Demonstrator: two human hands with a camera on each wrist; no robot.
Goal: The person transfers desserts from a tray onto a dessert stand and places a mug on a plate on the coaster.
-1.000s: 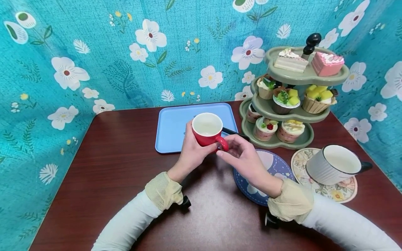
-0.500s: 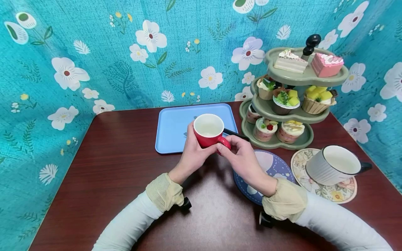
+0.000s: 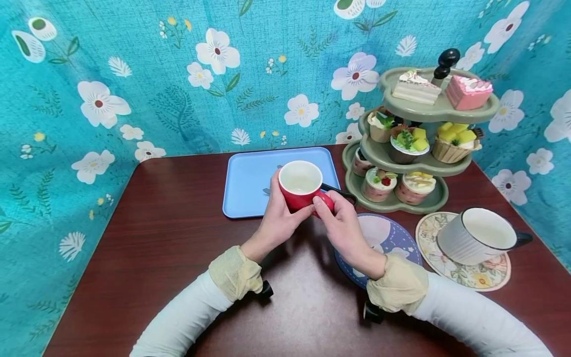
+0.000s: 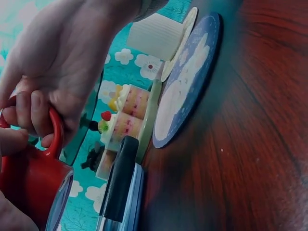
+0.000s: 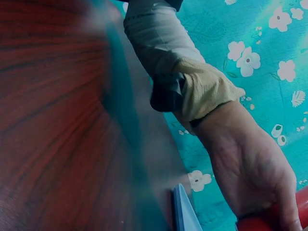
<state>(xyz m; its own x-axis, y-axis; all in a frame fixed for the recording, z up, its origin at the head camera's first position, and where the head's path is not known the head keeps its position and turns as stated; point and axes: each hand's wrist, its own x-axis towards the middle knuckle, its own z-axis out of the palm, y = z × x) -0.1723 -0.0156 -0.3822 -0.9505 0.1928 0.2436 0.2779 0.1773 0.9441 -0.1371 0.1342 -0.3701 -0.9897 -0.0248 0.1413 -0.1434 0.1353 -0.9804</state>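
Note:
A red mug (image 3: 296, 201), white inside, is held up above the table, with the blue tray behind it in the head view. My left hand (image 3: 277, 218) wraps round its body from the left. My right hand (image 3: 350, 230) grips the handle (image 3: 330, 200), thumb on top. In the left wrist view, fingers of the right hand (image 4: 62, 72) pass through the mug's handle (image 4: 57, 132). The right wrist view shows the left hand (image 5: 255, 168) against the red mug (image 5: 257, 224) at the lower edge.
The blue tray (image 3: 241, 183) carries a black-handled utensil (image 4: 120, 180), mostly hidden behind the mug. To the right lie a round blue mat (image 3: 403, 240) and a floral mat (image 3: 495, 275) bearing a white mug (image 3: 464, 240). A green three-tier stand (image 3: 439, 193) with cakes rises behind them.
My right hand has closed on the mug's handle, moving in from the right. The mug has shifted slightly right in the left hand's hold.

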